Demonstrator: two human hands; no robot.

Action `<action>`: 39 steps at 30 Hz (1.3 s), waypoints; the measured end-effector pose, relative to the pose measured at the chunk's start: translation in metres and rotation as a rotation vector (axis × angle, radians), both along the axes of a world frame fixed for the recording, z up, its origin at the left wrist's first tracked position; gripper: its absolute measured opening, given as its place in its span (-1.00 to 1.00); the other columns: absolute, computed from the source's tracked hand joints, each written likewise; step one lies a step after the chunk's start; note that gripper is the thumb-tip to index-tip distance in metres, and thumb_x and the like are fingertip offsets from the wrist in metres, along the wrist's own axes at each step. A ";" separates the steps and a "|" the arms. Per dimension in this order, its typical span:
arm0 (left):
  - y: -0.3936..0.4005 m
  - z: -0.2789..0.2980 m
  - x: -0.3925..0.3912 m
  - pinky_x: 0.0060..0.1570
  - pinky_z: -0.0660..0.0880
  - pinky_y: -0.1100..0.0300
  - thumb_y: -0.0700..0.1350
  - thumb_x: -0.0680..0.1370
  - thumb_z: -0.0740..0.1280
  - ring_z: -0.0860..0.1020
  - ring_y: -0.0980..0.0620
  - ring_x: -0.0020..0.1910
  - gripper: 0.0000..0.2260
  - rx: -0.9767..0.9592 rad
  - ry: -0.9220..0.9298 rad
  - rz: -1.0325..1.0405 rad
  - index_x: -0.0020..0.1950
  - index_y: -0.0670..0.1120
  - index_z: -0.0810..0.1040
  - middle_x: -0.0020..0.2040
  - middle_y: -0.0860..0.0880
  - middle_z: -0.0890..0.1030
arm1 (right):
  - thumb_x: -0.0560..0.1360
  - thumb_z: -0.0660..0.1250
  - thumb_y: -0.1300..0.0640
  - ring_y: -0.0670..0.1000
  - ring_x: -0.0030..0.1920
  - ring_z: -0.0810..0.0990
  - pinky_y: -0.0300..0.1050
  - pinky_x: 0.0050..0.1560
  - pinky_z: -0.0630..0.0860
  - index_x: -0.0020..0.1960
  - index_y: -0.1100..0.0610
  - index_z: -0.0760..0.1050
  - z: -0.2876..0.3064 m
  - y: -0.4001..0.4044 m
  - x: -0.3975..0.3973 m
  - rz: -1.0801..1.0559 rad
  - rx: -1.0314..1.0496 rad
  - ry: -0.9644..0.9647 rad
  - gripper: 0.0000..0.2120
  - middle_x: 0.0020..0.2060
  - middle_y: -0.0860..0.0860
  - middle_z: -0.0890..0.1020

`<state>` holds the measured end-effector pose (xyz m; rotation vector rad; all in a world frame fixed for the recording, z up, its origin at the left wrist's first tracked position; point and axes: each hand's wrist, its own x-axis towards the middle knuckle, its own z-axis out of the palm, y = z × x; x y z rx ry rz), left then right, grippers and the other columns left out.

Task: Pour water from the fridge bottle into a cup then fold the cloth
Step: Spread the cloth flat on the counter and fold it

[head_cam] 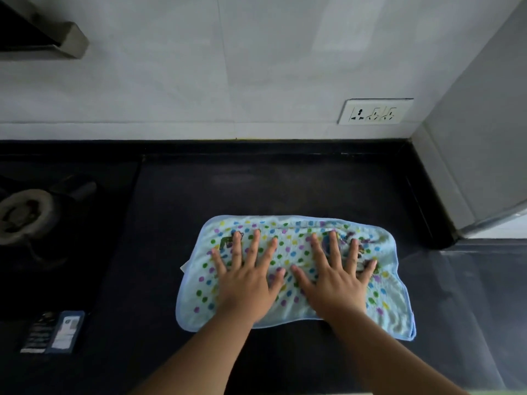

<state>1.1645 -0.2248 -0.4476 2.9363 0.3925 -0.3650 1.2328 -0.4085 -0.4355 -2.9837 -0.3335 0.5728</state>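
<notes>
Fingers point(258, 246) of both hands lie straight and spread, pressing flat on the dotted cloth point(288, 246) — nothing is gripped. The left hand point(246, 283) and right hand point(333, 280) sit side by side on it, and the cloth lies on the dark desk point(171, 223), apparently already doubled over. The risk, as I judge it: sliding the palms outward could drag the soft fabric and skew the edges — a white corner already peeks out at the left. No bottle or cup is in view.
</notes>
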 end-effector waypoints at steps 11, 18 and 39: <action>0.108 -0.011 0.074 0.50 -0.24 -0.50 0.47 0.56 -0.27 -0.34 -0.15 0.67 -0.35 0.051 0.019 0.239 0.62 0.36 -0.31 0.70 0.13 -0.30 | 0.46 -0.27 -0.60 0.28 0.61 -0.45 0.56 0.43 -0.38 0.65 -0.26 -0.30 -0.014 0.132 0.090 0.141 0.095 -0.079 -0.14 0.67 -0.05 -0.33; 0.108 -0.007 0.116 0.48 -0.20 -0.53 0.46 0.57 -0.26 -0.32 -0.28 0.66 -0.32 0.056 0.061 0.421 0.63 0.28 -0.37 0.70 0.00 -0.31 | 0.55 -0.24 -0.51 0.10 0.66 -0.36 0.39 0.55 -0.37 0.66 -0.28 -0.25 -0.020 0.144 0.122 0.252 0.153 -0.074 -0.25 0.67 -0.17 -0.28; -0.060 -0.021 0.052 0.60 -0.11 -0.29 0.19 0.71 -0.14 -0.21 -0.08 0.70 -0.40 -0.013 -0.155 -0.072 0.72 0.01 -0.07 0.73 -0.01 -0.14 | 0.60 -0.30 -0.42 0.02 0.64 -0.43 0.31 0.60 -0.34 0.65 -0.25 -0.37 -0.018 -0.005 0.034 -0.122 0.059 -0.116 -0.32 0.65 -0.17 -0.33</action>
